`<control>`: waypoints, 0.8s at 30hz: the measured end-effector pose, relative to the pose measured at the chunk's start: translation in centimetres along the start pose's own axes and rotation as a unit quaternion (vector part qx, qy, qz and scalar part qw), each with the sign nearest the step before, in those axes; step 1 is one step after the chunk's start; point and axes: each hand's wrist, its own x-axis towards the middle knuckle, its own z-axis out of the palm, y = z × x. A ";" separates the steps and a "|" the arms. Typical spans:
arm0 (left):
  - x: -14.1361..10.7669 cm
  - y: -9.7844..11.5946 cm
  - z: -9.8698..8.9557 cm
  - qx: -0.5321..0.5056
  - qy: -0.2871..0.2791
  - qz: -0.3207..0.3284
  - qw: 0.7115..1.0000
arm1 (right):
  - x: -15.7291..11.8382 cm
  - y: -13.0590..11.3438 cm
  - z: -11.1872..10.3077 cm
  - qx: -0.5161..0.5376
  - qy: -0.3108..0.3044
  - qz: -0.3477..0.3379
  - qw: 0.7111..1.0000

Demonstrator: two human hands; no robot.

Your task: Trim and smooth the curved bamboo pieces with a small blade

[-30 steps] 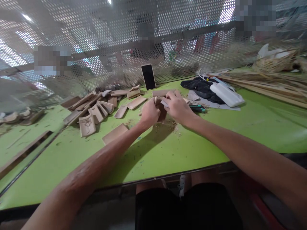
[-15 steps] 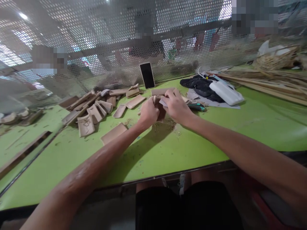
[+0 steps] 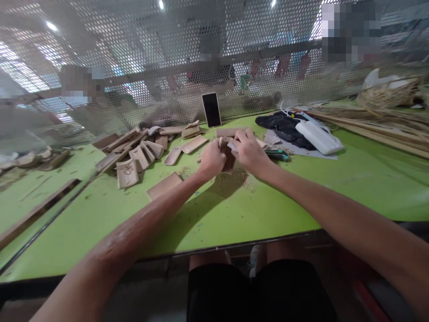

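My left hand [image 3: 213,158] is closed round a curved piece of bamboo [image 3: 228,162], holding it tilted a little above the green table [image 3: 214,219]. Pinched in my right hand [image 3: 248,151] is a small folded grey sheet that looks like sandpaper [image 3: 232,146], held against the bamboo's upper edge. My fingers cover much of both things. Below them lie loose shavings [image 3: 246,179]. A dark utility knife with green trim [image 3: 277,155] rests just right of my right hand, and another bamboo piece [image 3: 231,132] lies behind the hands.
Several cut bamboo pieces [image 3: 128,173] are heaped to the left. A phone [image 3: 212,110] leans against the perforated metal screen [image 3: 150,96]. At right lie a dark cloth [image 3: 283,127], a white power bank [image 3: 319,137] and long bamboo strips [image 3: 372,129]. People sit beyond the screen.
The view has shifted slightly, so everything sits a little farther right and lower. Both hands keep their hold, with the grey sheet still at the bamboo's edge.
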 end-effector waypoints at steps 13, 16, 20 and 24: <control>0.0 0.2 -0.1 -0.010 -0.004 0.009 1.000 | 0.4 -0.1 -0.2 -0.021 -0.024 0.018 0.999; 0.0 0.2 -0.1 -0.007 -0.003 0.010 1.000 | 0.2 -0.1 -0.2 -0.031 -0.031 0.019 0.999; -0.1 0.2 -0.1 -0.006 -0.005 -0.003 1.000 | 0.2 0.0 -0.1 -0.031 -0.014 0.000 0.999; 0.0 0.1 0.0 0.005 0.002 0.009 1.000 | 0.2 -0.1 -0.1 -0.022 -0.020 0.022 0.999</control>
